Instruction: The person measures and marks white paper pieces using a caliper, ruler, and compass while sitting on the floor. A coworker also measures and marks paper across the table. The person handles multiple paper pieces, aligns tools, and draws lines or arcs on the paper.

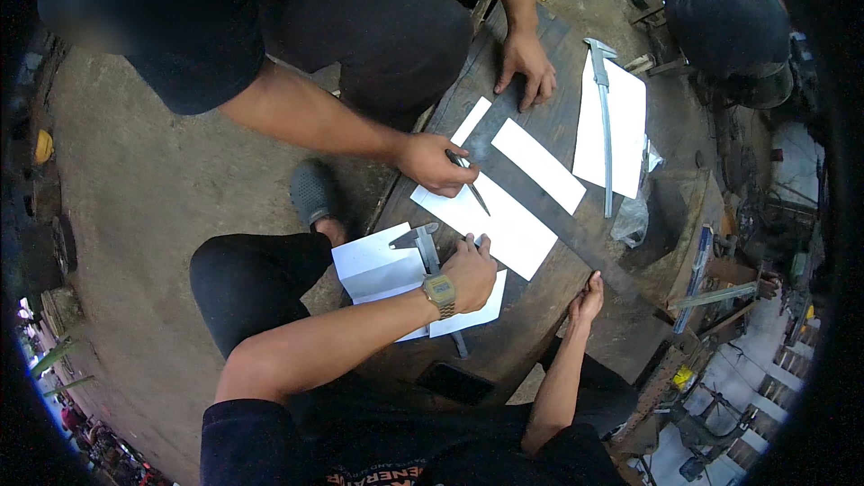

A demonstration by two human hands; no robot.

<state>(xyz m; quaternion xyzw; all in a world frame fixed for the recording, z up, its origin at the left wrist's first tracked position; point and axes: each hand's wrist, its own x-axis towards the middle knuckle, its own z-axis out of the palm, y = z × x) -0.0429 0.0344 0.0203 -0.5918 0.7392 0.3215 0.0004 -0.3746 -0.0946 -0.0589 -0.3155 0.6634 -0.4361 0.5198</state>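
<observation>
My left hand (470,277), with a watch at its wrist, rests on white paper, its fingers stretched forward; a small dark thing shows by the fingertips. Beside and partly beneath it lies a caliper (427,250) on a creased white sheet (371,263). My right hand (587,300) has its fingertips at the near edge of a long dark flat strip (551,227) across the table. A co-worker's hand (437,165) holds a pen (481,198) over a white sheet (517,238). Their other hand (527,70) presses on the far end of the table.
On the dark wooden table (526,315) lie a white paper strip (540,165) and, to the right, a sheet (621,139) with a longer caliper (605,126) on it. A clear plastic bag (632,220) sits near a wooden frame (693,216). Another person (729,22) is at the far right.
</observation>
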